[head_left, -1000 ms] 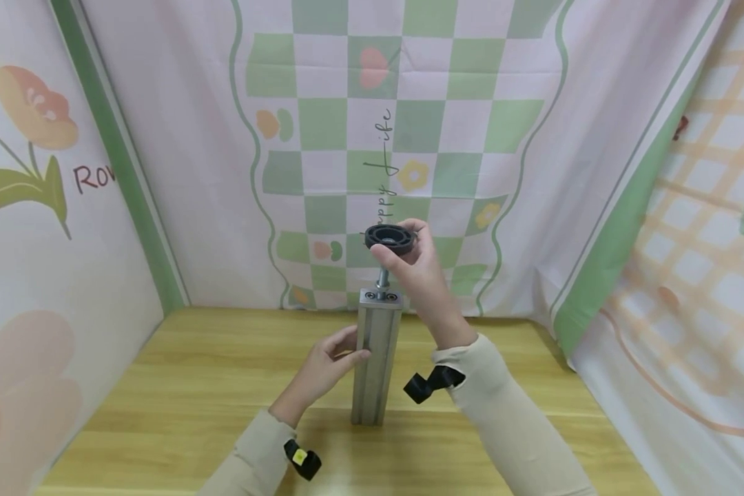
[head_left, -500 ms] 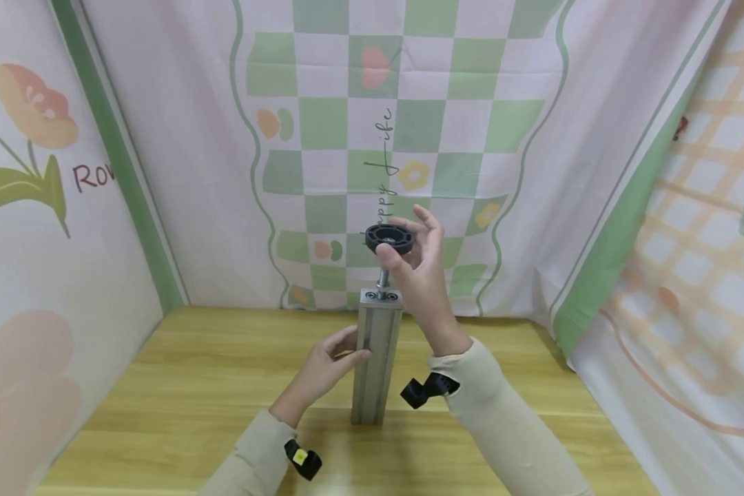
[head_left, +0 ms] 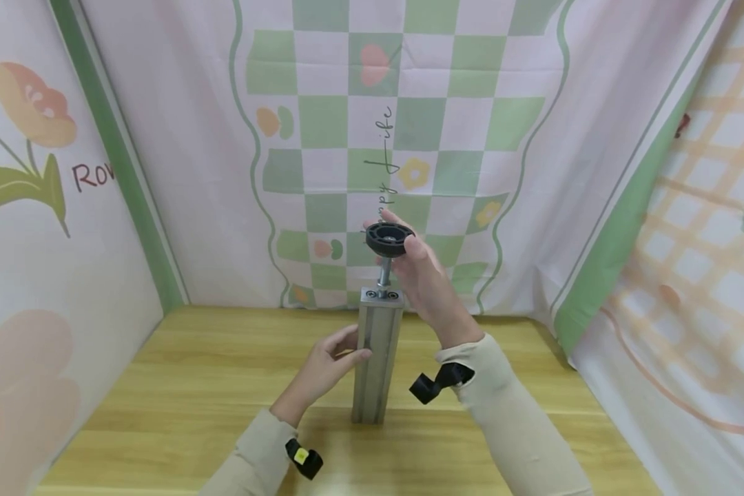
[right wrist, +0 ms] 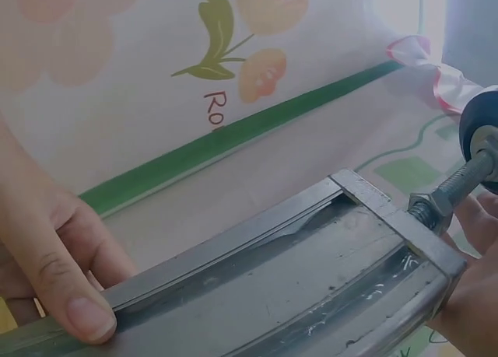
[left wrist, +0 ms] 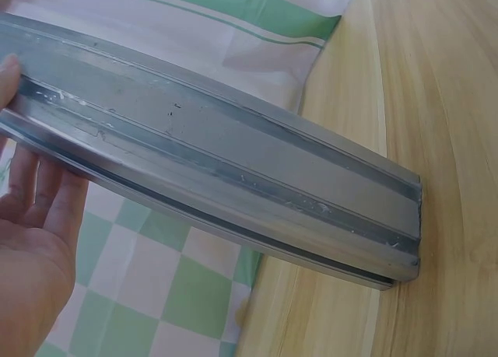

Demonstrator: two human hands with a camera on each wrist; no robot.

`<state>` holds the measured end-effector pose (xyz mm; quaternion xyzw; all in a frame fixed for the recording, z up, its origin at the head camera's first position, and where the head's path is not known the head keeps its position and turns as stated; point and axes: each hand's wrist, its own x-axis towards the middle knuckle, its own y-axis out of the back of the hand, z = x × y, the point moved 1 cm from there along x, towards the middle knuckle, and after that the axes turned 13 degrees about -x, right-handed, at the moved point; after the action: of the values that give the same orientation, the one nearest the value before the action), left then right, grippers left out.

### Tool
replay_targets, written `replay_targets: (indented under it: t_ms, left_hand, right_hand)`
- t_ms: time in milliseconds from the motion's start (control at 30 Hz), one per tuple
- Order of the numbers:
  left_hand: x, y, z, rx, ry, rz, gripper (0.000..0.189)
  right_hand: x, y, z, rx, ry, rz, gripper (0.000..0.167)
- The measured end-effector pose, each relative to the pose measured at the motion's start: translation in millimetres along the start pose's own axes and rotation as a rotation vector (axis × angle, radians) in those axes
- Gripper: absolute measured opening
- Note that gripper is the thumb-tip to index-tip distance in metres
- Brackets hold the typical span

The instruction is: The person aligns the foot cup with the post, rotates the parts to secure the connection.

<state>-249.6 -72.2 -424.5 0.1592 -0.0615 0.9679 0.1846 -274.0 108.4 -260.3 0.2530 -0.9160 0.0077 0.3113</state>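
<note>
A silver aluminium profile (head_left: 376, 365) stands upright on the wooden table, capped by a metal end plate (head_left: 372, 300). A threaded bolt (head_left: 384, 271) rises from the plate; its hex nut (right wrist: 432, 204) shows in the right wrist view. On top of the bolt is a round black levelling foot (head_left: 378, 248), dished side up. My left hand (head_left: 324, 370) grips the profile around mid-height, thumb on the near face. At the foot, my right hand (head_left: 430, 286) has its thumb on the rim's right side and fingers curled behind it. The foot hides part of those fingers.
The wooden table (head_left: 223, 386) spreads around the profile's base. A printed checkered cloth (head_left: 322, 124) hangs behind it, with more patterned cloth on both sides. Black mounts (head_left: 306, 463) are strapped to both wrists.
My right hand first loosened and lifted a finger at the foot. Its thumb has since moved from the front of the rim to the right side. The left hand and profile stay put.
</note>
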Motion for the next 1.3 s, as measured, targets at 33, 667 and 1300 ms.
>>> replay_targets:
  t_ms: [33,667,1300]
  left_hand:
    - [-0.1,0.3,-0.2,0.001,0.001,0.001,0.050]
    - [0.8,0.4,-0.9,0.004,0.008,0.001,0.051]
    - [-0.4,-0.1,0.4,0.007,-0.002,-0.013,0.048]
  right_hand:
    - [0.1,0.1,0.6,0.000,-0.003,-0.010,0.100]
    - [3.5,2.5,0.3,-0.013,-0.036,-0.059,0.093]
    - [1.2,-9.2,-10.9,-0.305,-0.087,0.199,0.076]
